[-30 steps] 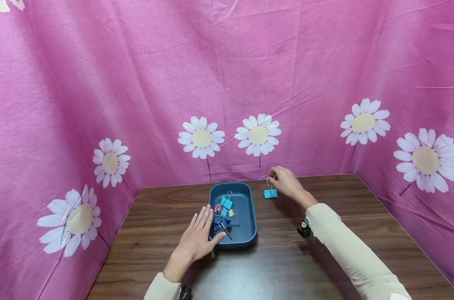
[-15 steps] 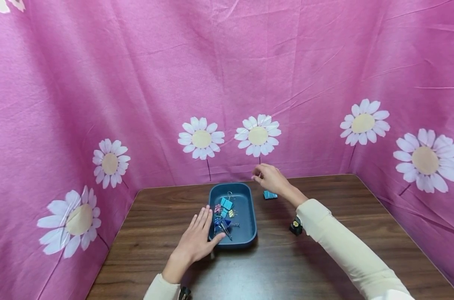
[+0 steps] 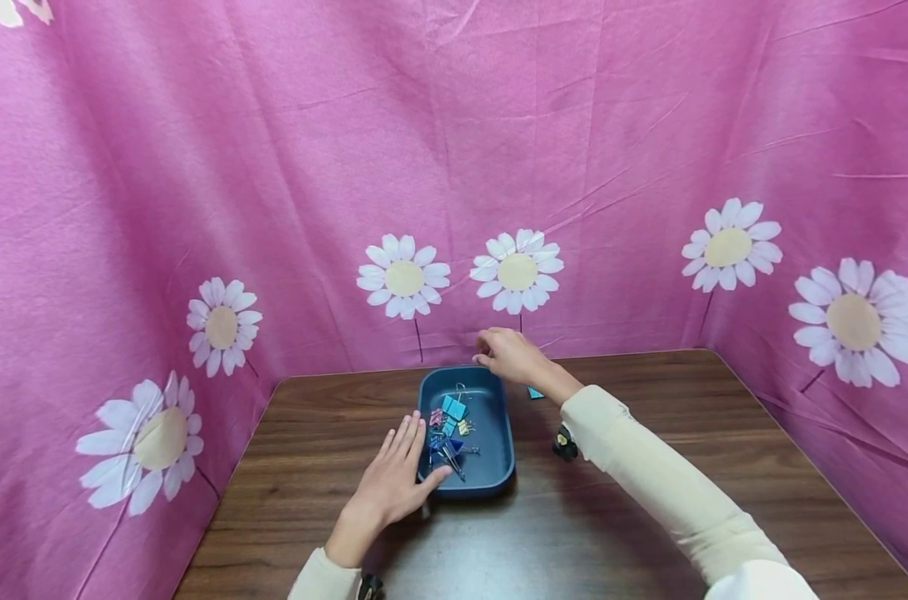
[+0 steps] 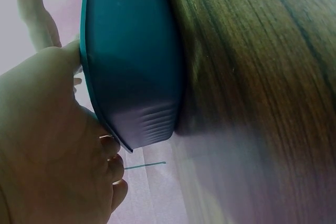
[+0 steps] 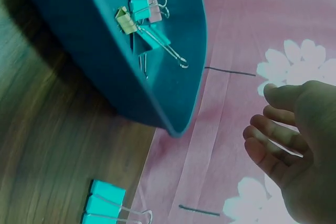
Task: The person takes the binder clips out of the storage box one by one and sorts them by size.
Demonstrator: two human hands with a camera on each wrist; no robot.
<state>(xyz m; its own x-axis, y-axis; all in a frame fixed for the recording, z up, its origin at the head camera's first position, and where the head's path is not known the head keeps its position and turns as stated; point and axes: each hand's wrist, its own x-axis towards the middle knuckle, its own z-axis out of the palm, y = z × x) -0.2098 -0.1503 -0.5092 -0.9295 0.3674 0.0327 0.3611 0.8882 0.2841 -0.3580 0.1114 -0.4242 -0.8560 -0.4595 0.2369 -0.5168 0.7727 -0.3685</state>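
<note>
A dark blue tray (image 3: pixel 493 433) holds several binder clips: turquoise clips (image 3: pixel 454 407), a pink one (image 3: pixel 436 417), a yellow one (image 5: pixel 125 21) and dark blue ones (image 3: pixel 454 447). My left hand (image 3: pixel 388 490) rests on the tray's left rim, fingers straight and thumb at the near corner. Above the tray's far right corner, my right hand (image 3: pixel 512 354) hovers with loosely bent fingers; the right wrist view shows nothing in it. A turquoise binder clip (image 5: pixel 106 201) lies on the table right of the tray, partly hidden by the right forearm in the head view.
The brown wooden table (image 3: pixel 319 442) reaches back to a pink cloth (image 3: pixel 454 150) printed with white daisies. This cloth stands close behind the tray and along both sides of the table.
My right hand has let go of the turquoise binder clip's wire handle, leaving it on the table, and has moved left to the tray's far end. The left hand has stayed put.
</note>
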